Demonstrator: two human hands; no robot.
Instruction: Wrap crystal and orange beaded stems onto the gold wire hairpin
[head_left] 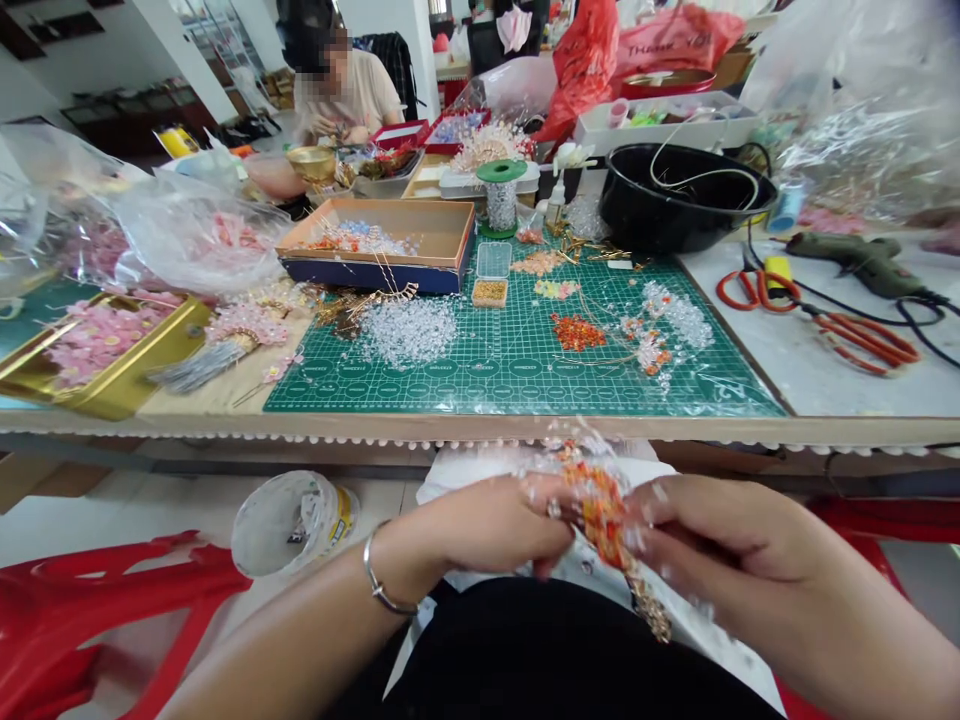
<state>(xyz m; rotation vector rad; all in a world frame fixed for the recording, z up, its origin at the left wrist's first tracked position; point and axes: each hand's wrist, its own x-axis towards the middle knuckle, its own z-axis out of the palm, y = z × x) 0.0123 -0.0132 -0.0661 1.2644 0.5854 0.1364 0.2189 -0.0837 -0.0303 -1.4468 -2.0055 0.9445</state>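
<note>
Over my lap, below the table edge, my left hand (pixel 495 525) and my right hand (pixel 712 535) are closed together on a beaded ornament (pixel 600 510) of orange and clear beads on gold wire. A gold wire stem hangs down from it toward my right wrist. There is a silver bangle (pixel 379 590) on my left wrist. The fingertips are blurred. On the green cutting mat (pixel 517 365) in front lie a heap of clear beads (pixel 409 330), orange beads (pixel 576 333) and more beaded sprigs (pixel 660 330).
A cardboard tray (pixel 439 235) of beaded parts, a wire spool (pixel 501 195), a black bowl (pixel 679 205), red scissors (pixel 825 320) and a green glue gun (pixel 855 260) sit on the table. A gold tray of pink flowers (pixel 105 350) lies left. Another person sits far back. A plastic tub (pixel 289 520) is beside a red chair.
</note>
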